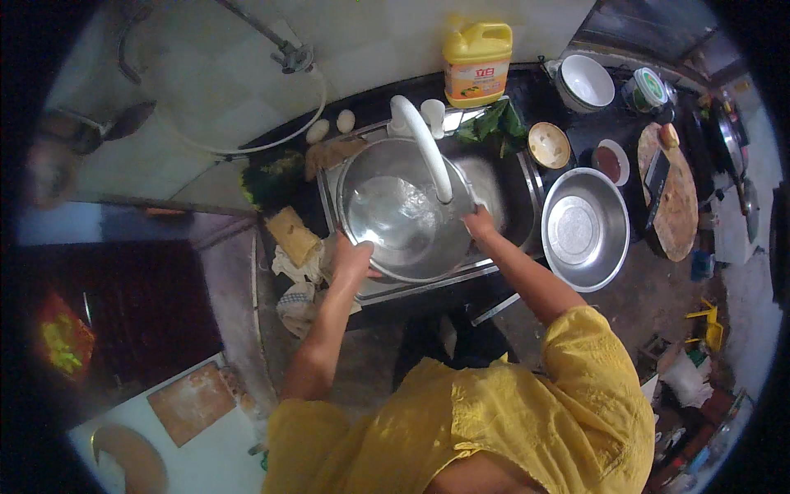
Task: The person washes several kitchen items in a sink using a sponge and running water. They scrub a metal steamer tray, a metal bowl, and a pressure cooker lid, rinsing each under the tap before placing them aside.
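A wide stainless steel basin (395,228) is tilted over the left part of a steel sink (426,278), under a white curved faucet (426,142). My left hand (355,256) grips its near left rim, thumb on top. On its right side my right hand (478,222) holds the edge; the fingertips are partly hidden. The basin's inside looks wet and shiny. Whether water is standing in it I cannot tell. Dark green leaves (494,126) lie at the sink's back right corner.
A second metal basin (583,228) stands right of the sink, near a patterned bowl (549,146) and a wooden cutting board (676,204) bearing a cleaver (656,182). Behind the sink is a yellow detergent jug (478,68). Cloths (299,302) and a sponge (293,238) lie left.
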Demonstrator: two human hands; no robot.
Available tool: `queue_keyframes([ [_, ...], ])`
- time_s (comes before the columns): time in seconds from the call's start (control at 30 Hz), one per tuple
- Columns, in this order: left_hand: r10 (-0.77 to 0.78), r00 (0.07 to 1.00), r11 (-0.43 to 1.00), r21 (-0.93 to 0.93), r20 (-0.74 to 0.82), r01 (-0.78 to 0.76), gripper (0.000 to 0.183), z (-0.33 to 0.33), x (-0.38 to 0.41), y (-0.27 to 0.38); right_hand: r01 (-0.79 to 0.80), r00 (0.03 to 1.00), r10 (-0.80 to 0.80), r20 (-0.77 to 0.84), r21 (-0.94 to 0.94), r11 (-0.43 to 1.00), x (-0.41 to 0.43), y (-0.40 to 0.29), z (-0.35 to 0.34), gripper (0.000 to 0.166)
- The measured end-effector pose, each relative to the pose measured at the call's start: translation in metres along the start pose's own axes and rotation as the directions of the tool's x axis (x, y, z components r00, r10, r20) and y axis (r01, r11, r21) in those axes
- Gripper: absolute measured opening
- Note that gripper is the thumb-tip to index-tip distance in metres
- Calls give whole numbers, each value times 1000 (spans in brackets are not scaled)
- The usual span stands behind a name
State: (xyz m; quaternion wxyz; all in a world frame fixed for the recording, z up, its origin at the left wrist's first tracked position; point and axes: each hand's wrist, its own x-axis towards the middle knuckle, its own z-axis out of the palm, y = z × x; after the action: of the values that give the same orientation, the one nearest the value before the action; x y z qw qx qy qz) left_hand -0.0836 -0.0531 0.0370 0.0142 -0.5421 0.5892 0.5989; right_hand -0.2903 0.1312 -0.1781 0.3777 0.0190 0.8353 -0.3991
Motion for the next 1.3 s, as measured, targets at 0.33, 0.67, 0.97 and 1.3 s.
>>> queue_keyframes([
  [0.33, 668, 693, 610, 732, -271, -302, 74, -2, -73, 19, 750, 485, -874, -16, -507, 425, -76, -168, -30, 66],
  [0.67, 808, 478, 465, 870, -343, -161, 77, 13, -100, 2, 624, 385, -824, 416, -775, -100, -47, -125, -43, 70],
  [0.97, 830, 486, 414, 886, -274, -207, 76, 3, -106, -1, 764, 375, -892, 255, -630, 141, -117, -76, -196, 41],
  [1.3, 789, 461, 585, 725, -406, -362, 62, -28, -93, -19, 61, 479, -157, -864, -145, 988, -179, 126, -293, 52],
])
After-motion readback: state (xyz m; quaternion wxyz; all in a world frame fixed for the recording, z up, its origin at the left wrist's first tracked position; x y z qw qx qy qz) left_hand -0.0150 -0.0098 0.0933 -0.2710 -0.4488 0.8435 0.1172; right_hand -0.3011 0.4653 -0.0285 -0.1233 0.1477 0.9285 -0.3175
